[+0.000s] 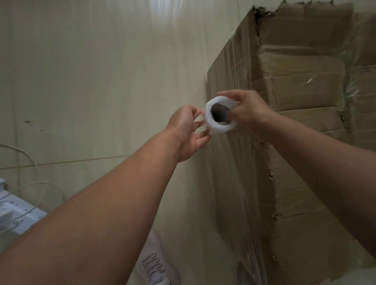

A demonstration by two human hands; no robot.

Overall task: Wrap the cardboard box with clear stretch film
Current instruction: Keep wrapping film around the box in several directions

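Observation:
A tall cardboard box [305,92] stands on the right, its torn top flaps and sides covered in shiny clear film. I see the white stretch film roll [213,124] end-on, at the box's left corner. My right hand [247,107] grips the roll, thumb at the dark core hole and fingers over the top. My left hand [187,130] sits on the roll's left side, fingers spread and touching it. A sheet of clear film [240,195] runs from the roll down along the box's near corner.
A white power strip [6,211] with a pale cable [26,153] lies on the beige floor at the left. My foot in a pale shoe [156,265] stands close to the box's base.

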